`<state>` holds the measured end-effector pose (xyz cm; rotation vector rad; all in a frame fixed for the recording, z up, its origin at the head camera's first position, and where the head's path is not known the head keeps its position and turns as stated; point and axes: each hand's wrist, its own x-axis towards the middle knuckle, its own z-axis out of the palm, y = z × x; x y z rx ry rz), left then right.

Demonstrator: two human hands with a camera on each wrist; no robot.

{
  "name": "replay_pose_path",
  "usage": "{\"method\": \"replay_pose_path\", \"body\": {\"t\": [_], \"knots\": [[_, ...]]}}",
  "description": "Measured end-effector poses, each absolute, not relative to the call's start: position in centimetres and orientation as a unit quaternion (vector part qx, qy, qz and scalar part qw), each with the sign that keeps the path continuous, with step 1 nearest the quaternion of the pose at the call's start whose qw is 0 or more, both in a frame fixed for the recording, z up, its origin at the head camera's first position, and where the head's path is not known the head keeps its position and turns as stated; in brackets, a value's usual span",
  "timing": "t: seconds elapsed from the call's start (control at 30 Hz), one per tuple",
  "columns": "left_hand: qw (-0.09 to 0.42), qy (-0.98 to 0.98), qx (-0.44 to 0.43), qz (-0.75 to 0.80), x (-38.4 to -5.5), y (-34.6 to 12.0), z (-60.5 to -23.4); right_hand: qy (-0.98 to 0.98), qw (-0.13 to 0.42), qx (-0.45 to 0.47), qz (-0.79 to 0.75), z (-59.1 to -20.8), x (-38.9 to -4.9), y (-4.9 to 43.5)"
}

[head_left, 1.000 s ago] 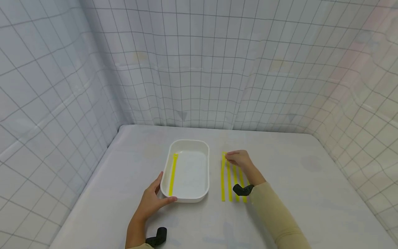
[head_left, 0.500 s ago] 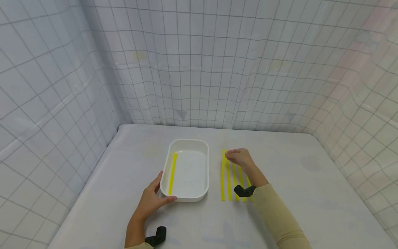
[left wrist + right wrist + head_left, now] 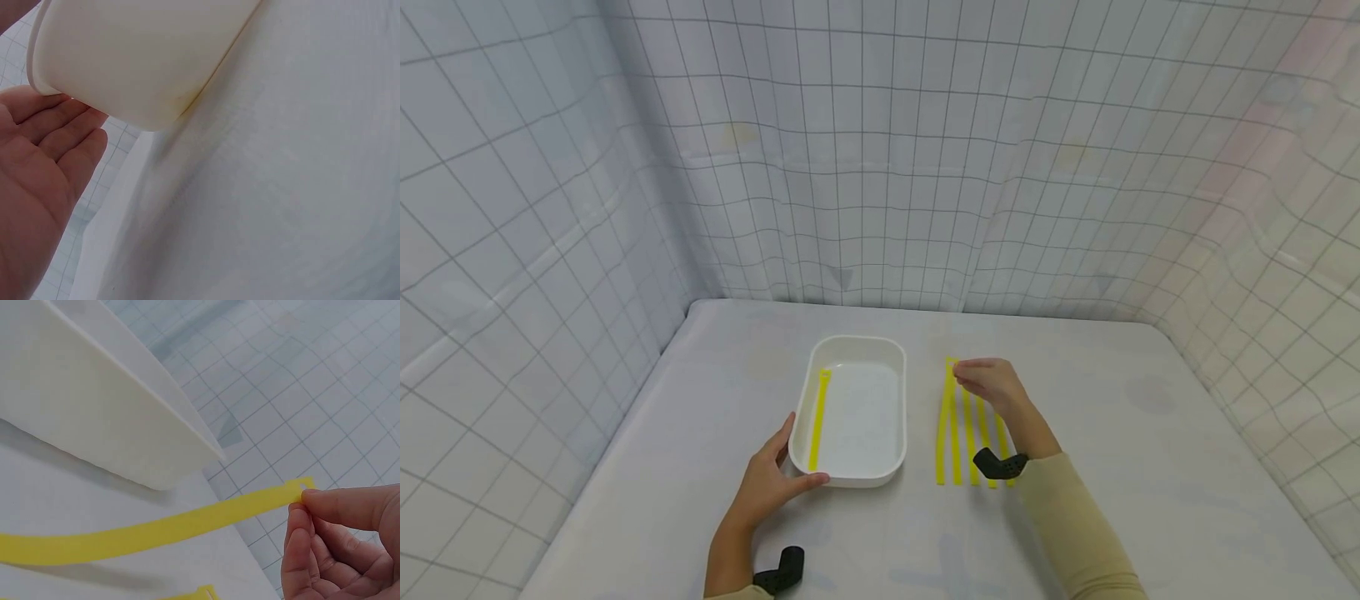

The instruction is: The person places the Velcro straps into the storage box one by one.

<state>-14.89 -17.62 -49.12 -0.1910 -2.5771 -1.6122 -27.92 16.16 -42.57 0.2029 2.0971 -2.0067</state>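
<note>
A white rectangular tray (image 3: 903,408) stands on the table, with one yellow strip (image 3: 819,421) lying along its left side. My left hand (image 3: 763,483) rests at the tray's near left corner, thumb against the near rim and fingers along the left side; the left wrist view shows those fingers nearly straight. To the right of the tray, my right hand (image 3: 994,385) pinches the far end of another thin, flat yellow strip (image 3: 162,530) between thumb and forefinger. That end has a small slot and is raised, while the strip bends down to the table.
Several more yellow strips (image 3: 970,442) lie side by side under and beside my right forearm. White gridded curtains (image 3: 880,167) enclose the white-covered table (image 3: 730,333) at the back and sides. A black wrist device (image 3: 1000,464) sits on each wrist.
My right hand has shifted slightly right, and the far end of the pinched strip has moved with it, so the strip slants more. The left hand and the tray hold their places.
</note>
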Motion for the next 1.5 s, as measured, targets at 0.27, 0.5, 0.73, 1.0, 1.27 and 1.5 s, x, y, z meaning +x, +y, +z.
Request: {"method": "replay_pose_path", "body": {"t": [0.27,0.5,0.73,1.0,1.27,1.5], "knots": [[0.048,-0.845,-0.061,-0.529,-14.9,-17.6,-49.0,0.694,0.108,0.051,-0.711,-41.9,-27.1,16.7],[0.048,-0.845,-0.061,-0.529,-14.8,-17.6,-49.0,0.684,0.102,0.046,-0.721,-41.6,-26.2,17.0],[0.05,-0.847,-0.063,-0.526,-14.8,-17.6,-49.1,0.672,0.089,0.043,-0.734,-40.6,-25.5,17.0],[0.052,-0.848,-0.063,-0.523,-14.9,-17.5,-49.1,0.669,0.086,0.037,-0.738,-40.4,-24.9,17.1],[0.051,-0.851,-0.058,-0.52,-14.9,-17.5,-49.0,0.668,0.065,0.029,-0.741,-40.2,-24.3,17.4],[0.051,-0.851,-0.058,-0.519,-14.9,-17.5,-48.9,0.665,0.069,0.019,-0.743,-40.1,-24.1,17.7]]}}
